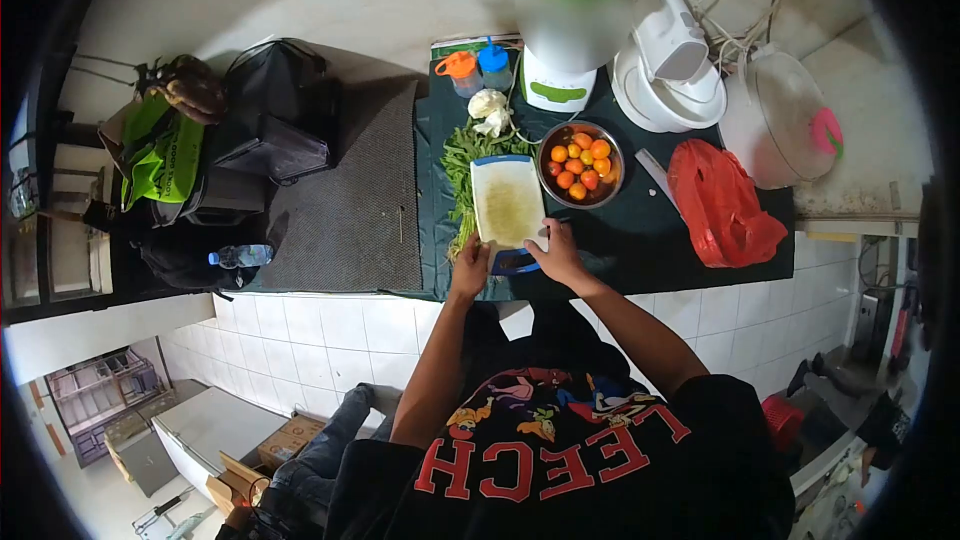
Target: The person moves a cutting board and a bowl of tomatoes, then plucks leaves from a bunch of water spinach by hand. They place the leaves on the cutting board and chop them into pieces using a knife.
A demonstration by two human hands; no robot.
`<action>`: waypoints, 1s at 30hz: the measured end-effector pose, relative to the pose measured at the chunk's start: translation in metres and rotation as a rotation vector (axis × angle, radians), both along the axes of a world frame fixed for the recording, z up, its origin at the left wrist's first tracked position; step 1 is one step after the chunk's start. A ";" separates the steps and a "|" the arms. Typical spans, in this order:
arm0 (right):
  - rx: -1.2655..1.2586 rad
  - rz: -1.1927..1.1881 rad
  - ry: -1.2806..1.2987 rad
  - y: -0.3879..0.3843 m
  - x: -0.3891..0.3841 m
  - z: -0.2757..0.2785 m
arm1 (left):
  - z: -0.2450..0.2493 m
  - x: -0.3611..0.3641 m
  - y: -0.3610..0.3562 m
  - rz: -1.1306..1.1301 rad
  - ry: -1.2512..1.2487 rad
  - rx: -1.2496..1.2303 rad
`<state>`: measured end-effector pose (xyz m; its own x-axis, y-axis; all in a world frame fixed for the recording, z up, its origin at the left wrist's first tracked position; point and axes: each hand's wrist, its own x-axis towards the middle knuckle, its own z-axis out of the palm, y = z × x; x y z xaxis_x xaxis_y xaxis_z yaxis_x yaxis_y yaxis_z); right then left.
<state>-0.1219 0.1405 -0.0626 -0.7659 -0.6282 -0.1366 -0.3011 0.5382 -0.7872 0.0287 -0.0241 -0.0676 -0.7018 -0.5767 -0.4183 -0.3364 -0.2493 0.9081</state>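
cutting board lies straight to the far side of both hands, its long axis running near to far, tilted a little. left hand grips the near left corner; right hand grips the near right corner, so neither is nearer. leafy greens are at left, partly covered by the board; whether it rests on them i cannot tell. metal bowl of tomatoes stands just beside, far right, with red bag farther right on the tabletop.
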 end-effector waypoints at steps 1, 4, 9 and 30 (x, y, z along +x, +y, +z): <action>-0.017 0.005 0.009 -0.001 0.000 -0.003 | 0.007 0.002 -0.005 -0.087 -0.016 0.026; 0.102 -0.070 -0.024 -0.009 -0.003 -0.001 | 0.011 0.009 -0.012 -0.235 -0.034 0.019; -0.074 -0.283 -0.533 -0.005 -0.019 -0.013 | 0.002 0.014 -0.031 -0.386 0.211 0.086; 0.285 -0.319 0.053 0.135 0.008 0.043 | 0.034 -0.027 -0.033 -0.601 -0.067 -0.333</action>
<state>-0.1143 0.2755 -0.0198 -0.9264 -0.3015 -0.2257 -0.1202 0.8047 -0.5814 0.0013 -0.0573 -0.0336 -0.9186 -0.2008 -0.3403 -0.3872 0.2865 0.8763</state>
